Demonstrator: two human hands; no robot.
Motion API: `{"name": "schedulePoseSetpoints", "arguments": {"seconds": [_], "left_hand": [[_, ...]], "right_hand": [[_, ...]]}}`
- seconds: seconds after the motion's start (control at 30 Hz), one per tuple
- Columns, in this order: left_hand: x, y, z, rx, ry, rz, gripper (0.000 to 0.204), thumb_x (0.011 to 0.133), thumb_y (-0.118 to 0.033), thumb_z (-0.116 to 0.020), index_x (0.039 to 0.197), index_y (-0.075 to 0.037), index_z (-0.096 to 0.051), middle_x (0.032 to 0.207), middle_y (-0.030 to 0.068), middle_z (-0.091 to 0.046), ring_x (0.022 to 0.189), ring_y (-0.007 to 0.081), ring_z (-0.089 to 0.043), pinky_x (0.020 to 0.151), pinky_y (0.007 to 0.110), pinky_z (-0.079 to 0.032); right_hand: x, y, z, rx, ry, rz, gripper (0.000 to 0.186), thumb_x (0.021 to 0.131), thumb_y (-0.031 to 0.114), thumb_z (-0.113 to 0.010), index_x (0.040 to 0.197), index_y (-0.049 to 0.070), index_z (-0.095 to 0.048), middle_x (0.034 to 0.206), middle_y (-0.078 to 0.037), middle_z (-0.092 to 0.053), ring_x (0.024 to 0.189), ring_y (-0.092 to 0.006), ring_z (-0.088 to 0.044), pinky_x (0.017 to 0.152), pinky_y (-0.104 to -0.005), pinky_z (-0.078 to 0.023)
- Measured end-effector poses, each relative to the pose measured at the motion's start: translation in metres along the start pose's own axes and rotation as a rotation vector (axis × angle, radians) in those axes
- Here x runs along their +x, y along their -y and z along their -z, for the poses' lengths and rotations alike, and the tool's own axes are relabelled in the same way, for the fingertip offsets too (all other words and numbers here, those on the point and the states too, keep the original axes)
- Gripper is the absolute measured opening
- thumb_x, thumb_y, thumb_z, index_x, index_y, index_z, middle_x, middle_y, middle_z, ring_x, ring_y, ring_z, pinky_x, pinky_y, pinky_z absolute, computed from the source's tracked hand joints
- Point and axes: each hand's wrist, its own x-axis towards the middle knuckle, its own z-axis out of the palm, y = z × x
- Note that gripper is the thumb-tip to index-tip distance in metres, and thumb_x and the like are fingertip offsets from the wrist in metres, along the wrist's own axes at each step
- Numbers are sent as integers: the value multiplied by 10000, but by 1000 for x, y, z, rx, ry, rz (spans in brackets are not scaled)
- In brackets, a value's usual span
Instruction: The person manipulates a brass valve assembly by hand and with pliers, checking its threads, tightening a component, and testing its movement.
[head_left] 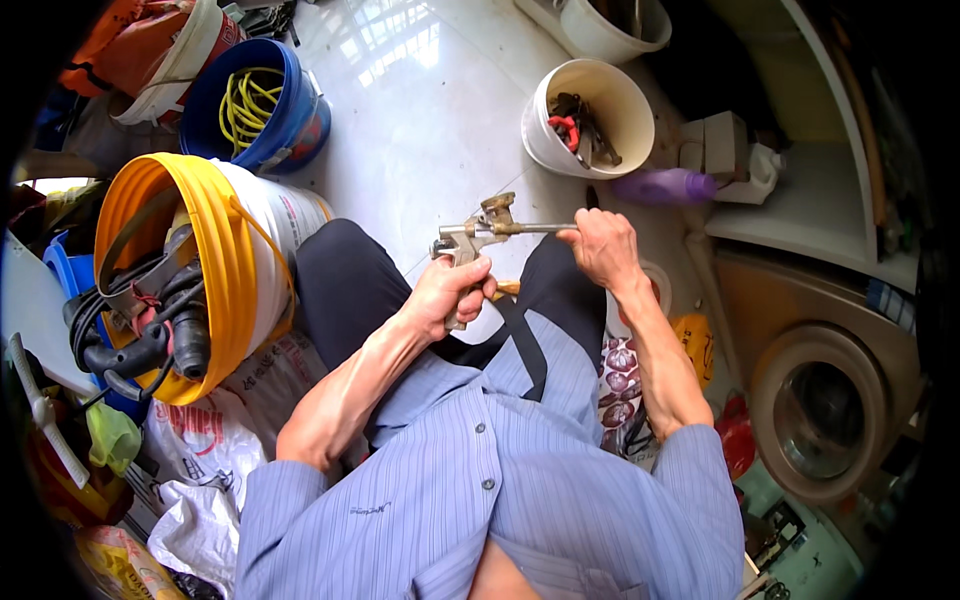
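Note:
Between my knees I hold a metal foam gun, lying roughly level across my view. My left hand is closed around its grip, with the gun's body just above the fingers. A worn, brownish ring-shaped fitting sticks up from the middle of the gun. To the right runs a thin straight barrel, and my right hand is closed around its far end. The barrel's tip is hidden in that hand. A black strap hangs below the gun across my lap.
A yellow-rimmed bucket with corded power tools leans at my left. Behind it stands a blue bucket with a yellow hose. Ahead right are a white bucket of tools and a purple bottle. A washing machine stands at right.

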Motion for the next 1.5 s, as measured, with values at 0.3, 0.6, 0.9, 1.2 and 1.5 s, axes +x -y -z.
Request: {"name": "schedulePoseSetpoints", "arguments": {"seconds": [0.3,0.6,0.9,1.2,1.5], "left_hand": [[-3,0,-1,-89,122,-27,311,1051,-342,-593,1013,-34,-592,830,126,-668,428,85,-470,356,232,-384],[5,2,0,-247,25,127,364,1115,-376,-397,1097,-50,-557,863,143,-686,445,156,-538,356,258,-436],[4,-1,-2,-214,-6,151,342,1091,-361,-472,1042,-41,-581,838,157,-688,456,155,-570,354,253,-449],[6,1,-4,-98,22,57,267,1037,-286,-570,1000,-26,-624,824,122,-704,502,153,-605,428,260,-483],[8,-5,-14,95,-85,5,187,970,-215,-697,905,-46,-650,772,93,-706,544,131,-613,465,261,-488]], "right_hand": [[21,6,67,-87,8,43,465,845,473,-761,691,95,-537,629,-76,-538,599,-286,-586,583,-418,-457],[23,11,89,-121,53,14,461,815,482,-793,679,91,-590,632,-81,-569,573,-278,-593,559,-405,-470],[24,15,94,-103,78,-18,446,814,443,-805,691,77,-583,643,-83,-557,594,-290,-586,566,-413,-461],[34,14,91,-70,13,21,425,766,418,-840,688,88,-583,634,-71,-562,606,-279,-597,585,-411,-465],[30,9,88,-33,-26,5,390,760,408,-845,771,72,-648,664,-72,-562,623,-280,-581,585,-402,-449]]}}
